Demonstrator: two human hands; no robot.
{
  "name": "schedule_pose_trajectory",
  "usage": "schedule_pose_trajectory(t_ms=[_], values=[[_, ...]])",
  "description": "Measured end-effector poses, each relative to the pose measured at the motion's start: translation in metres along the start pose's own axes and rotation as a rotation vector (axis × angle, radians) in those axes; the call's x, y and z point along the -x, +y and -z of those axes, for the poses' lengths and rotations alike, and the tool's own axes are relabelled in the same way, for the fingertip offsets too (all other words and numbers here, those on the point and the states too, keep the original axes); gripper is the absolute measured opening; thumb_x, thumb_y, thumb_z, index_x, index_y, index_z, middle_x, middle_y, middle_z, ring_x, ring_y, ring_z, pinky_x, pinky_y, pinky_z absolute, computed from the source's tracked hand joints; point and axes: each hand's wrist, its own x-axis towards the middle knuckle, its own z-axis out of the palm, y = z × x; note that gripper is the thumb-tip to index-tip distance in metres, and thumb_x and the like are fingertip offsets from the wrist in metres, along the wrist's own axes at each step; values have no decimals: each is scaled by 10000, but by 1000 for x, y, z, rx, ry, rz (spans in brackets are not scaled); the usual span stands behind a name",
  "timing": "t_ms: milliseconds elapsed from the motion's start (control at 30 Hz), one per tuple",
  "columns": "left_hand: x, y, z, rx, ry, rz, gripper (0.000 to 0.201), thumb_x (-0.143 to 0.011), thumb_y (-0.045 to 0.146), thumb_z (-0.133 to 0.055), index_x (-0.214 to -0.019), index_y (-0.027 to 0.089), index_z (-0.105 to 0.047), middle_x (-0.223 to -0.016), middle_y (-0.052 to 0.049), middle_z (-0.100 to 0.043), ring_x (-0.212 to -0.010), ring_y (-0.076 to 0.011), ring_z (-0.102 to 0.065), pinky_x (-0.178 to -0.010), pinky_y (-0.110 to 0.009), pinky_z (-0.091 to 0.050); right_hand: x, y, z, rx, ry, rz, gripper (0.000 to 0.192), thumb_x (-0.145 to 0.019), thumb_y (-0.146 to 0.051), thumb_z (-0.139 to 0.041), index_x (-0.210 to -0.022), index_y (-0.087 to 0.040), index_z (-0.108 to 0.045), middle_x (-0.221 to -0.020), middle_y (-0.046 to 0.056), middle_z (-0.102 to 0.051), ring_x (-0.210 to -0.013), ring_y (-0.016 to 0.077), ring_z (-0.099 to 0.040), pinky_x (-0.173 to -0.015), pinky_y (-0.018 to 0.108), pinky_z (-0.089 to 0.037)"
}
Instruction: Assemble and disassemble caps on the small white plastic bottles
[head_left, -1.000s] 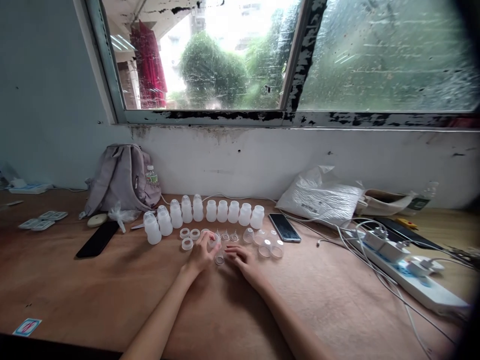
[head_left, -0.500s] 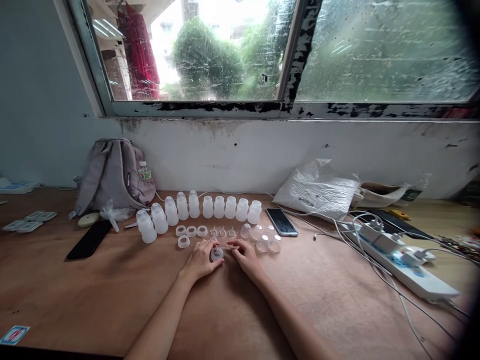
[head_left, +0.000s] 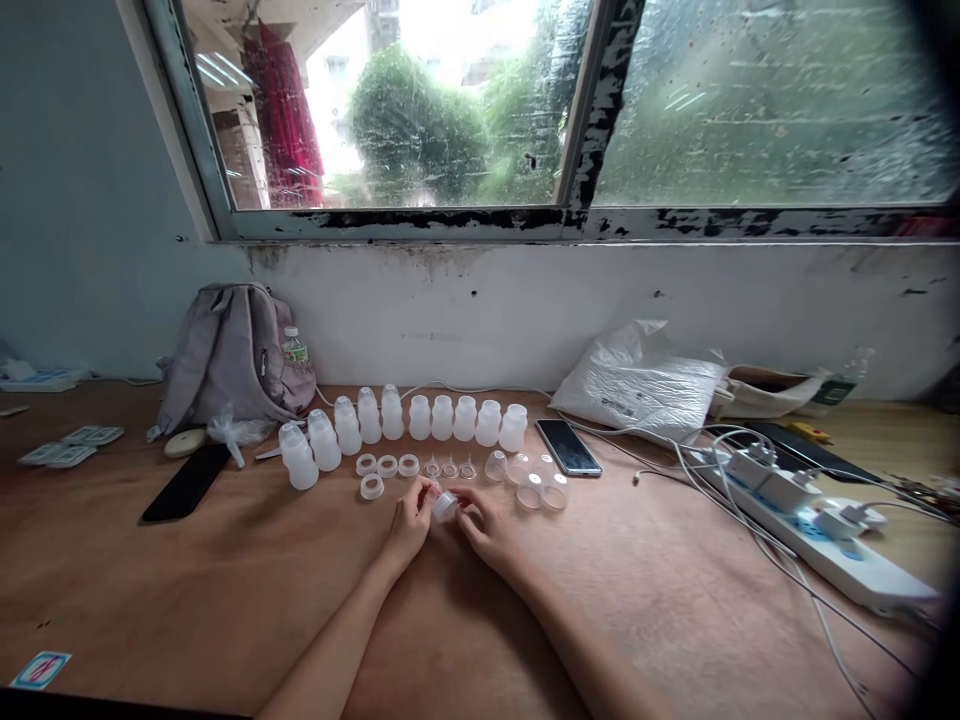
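Between my two hands, a little above the tabletop, is a translucent baby bottle collar ring (head_left: pixel 444 507), tilted on its side. My left hand (head_left: pixel 411 517) pinches it from the left. The fingers of my right hand (head_left: pixel 482 524) are bent against its right side. A nipple may sit inside the ring, but fingers hide that part. Just beyond my hands lie loose collar rings (head_left: pixel 387 466), clear silicone nipples (head_left: pixel 448 467) and clear domed caps (head_left: pixel 530 490). Behind them stand capped baby bottles (head_left: pixel 348 427) on the left and uncapped bottles (head_left: pixel 465 418) on the right.
A phone (head_left: pixel 568 447) lies right of the caps, with a silver plastic mailer (head_left: pixel 637 385) behind it. Cables and a white power strip (head_left: pixel 810 535) fill the right side. At left are a black phone-like slab (head_left: pixel 185 483) and a grey backpack (head_left: pixel 232 355).
The collar ring has gone from lying flat to tilted on its side. My left hand has shifted right and narrowed to a pinch; my right fingers have closed in on the ring.
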Motion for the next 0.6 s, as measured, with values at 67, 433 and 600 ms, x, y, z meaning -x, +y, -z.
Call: schedule_pose_trajectory(t_ms=[67, 433, 600], values=[[1, 1, -5, 35, 0, 21, 251, -859, 367, -350, -755, 176, -474, -662, 8, -535, -598, -110, -515, -579, -219, -416, 3, -2, -3, 17, 7, 28, 277, -758, -184, -451, -1026, -201, -518, -930, 50, -606, -811, 179, -543, -774, 314, -417], [10, 8, -14, 27, -48, 43, 270, -849, 368, -384, -1028, 195, -488, -862, -45, -608, -713, -139, -600, -620, -245, -481, -1, 9, -7, 109, 190, -58, 52, -707, -206, -451, -687, -205, -403, -627, -13, -495, -566, 131, -462, -547, 238, -367], [13, 12, -12, -132, -99, -93, 230, -835, 295, -411, -1018, 204, -517, -942, -62, -601, -823, -166, -578, -689, -266, -471, -1, 8, -6, 81, 186, -67, 66, -710, -191, -441, -674, -205, -388, -627, -14, -482, -557, 122, -454, -515, 225, -358]])
